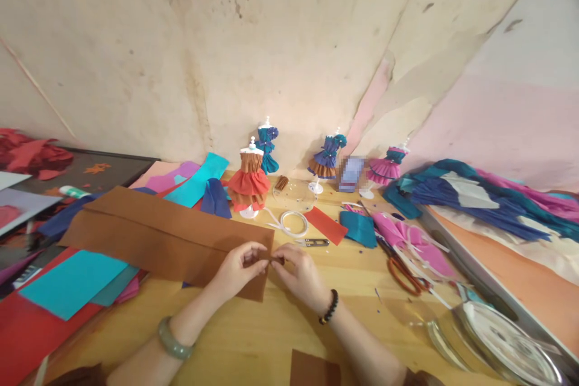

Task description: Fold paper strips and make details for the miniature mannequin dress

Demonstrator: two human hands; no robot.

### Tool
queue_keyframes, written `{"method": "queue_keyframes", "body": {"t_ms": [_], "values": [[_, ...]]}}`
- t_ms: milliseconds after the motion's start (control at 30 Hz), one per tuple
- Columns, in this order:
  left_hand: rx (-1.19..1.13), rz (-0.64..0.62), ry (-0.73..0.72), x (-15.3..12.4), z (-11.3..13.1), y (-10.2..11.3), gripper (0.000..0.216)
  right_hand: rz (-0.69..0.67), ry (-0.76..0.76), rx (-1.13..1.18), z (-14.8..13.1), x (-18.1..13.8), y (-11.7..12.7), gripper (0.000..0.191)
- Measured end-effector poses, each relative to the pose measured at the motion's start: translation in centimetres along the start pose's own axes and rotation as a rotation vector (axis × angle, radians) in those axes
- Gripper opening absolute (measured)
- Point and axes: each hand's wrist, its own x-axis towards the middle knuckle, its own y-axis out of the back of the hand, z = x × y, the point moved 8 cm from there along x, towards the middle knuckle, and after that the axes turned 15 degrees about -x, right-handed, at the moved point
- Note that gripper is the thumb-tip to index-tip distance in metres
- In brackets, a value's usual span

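My left hand [239,268], with a green bangle at the wrist, pinches the near side of a small brown folded strip [277,260]. Its thumb and fingertips meet those of my right hand [301,274], which wears a black bead bracelet and grips the strip's other side. Most of the strip is hidden by my fingers, and I cannot tell whether it is cloth or paper. Under my left hand lies a large brown sheet [172,235] with a fold line along it. A smaller brown piece [315,369] rests at the table's front edge.
Miniature dress forms stand at the back, one in an orange-and-brown dress [249,178]. Thread snips [314,242] and a roll of white ribbon [294,224] lie beyond my hands. Orange-handled scissors [402,274] and a glass jar [493,338] are at right. Turquoise sheets [72,283] lie left.
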Motion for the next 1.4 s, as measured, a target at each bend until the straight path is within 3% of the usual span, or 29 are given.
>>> {"method": "queue_keyframes", "body": {"t_ms": [300, 500, 667, 967, 1167, 1400], "values": [[-0.026, 0.019, 0.017, -0.2, 0.4, 0.0, 0.02, -0.035, -0.008, -0.037, 0.5, -0.2, -0.2, 0.012], [-0.1, -0.027, 0.01, 0.0, -0.1, -0.3, 0.035, 0.042, 0.004, -0.064, -0.6, -0.5, 0.5, 0.011], [-0.043, -0.068, -0.012, -0.1, -0.2, -0.6, 0.021, 0.017, 0.024, -0.067, -1.6, -0.7, 0.1, 0.013], [-0.133, -0.029, 0.01, 0.1, -0.2, -0.5, 0.024, 0.067, 0.022, -0.134, -1.2, -0.7, 0.2, 0.012], [-0.249, 0.088, 0.047, 0.2, -0.7, 0.5, 0.034, 0.084, 0.065, -0.096, -1.6, -1.0, 0.1, 0.018], [-0.25, 0.082, 0.028, 0.0, -0.4, 0.2, 0.043, 0.022, -0.227, 0.225, 0.9, -1.1, -0.9, 0.016]]}}
